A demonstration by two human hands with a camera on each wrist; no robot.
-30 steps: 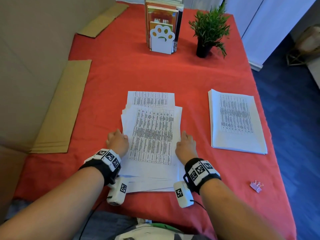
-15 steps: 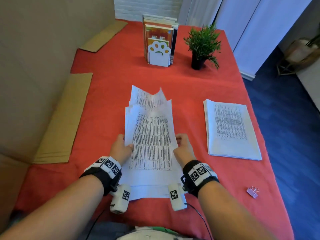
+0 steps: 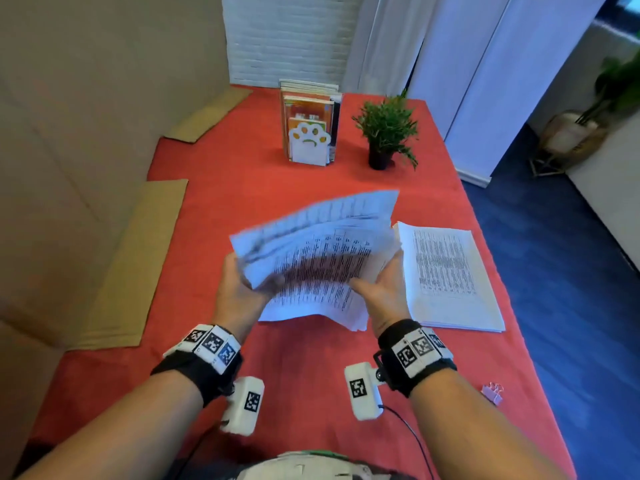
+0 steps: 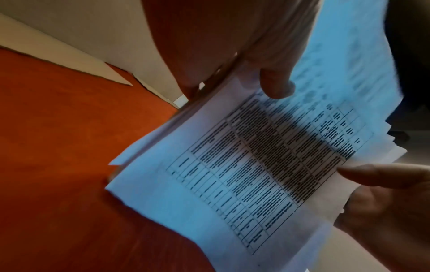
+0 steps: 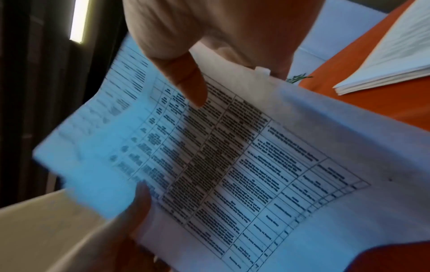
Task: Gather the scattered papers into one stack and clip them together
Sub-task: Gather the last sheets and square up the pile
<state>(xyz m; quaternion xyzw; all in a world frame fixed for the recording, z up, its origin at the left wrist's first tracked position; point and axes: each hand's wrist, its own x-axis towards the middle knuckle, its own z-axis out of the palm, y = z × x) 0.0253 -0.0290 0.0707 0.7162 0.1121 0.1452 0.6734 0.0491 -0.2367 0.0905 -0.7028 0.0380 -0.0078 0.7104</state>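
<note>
A loose bundle of printed sheets [image 3: 318,261] is lifted off the red tablecloth [image 3: 242,188] and tilted, its far end blurred. My left hand [image 3: 242,289] grips its left edge, thumb on top. My right hand [image 3: 381,289] grips the right edge, thumb on the print. In the left wrist view the bundle [image 4: 256,165] runs between my left thumb [image 4: 277,82] and the right hand [image 4: 384,193]. The right wrist view has the same sheets [image 5: 232,165] under my right thumb [image 5: 186,81]. A pink binder clip [image 3: 493,393] lies near the table's right edge.
A second, neat stack of printed paper [image 3: 450,275] lies just right of the bundle. A book holder with a paw cut-out [image 3: 308,133] and a potted plant [image 3: 384,136] stand at the back. Cardboard strips [image 3: 135,265] line the left side. The table drops off at the right.
The sheets lay spread flat on the cloth with my hands at their sides. Both hands have since squeezed them together and lifted them, turning the bundle crosswise and to the right.
</note>
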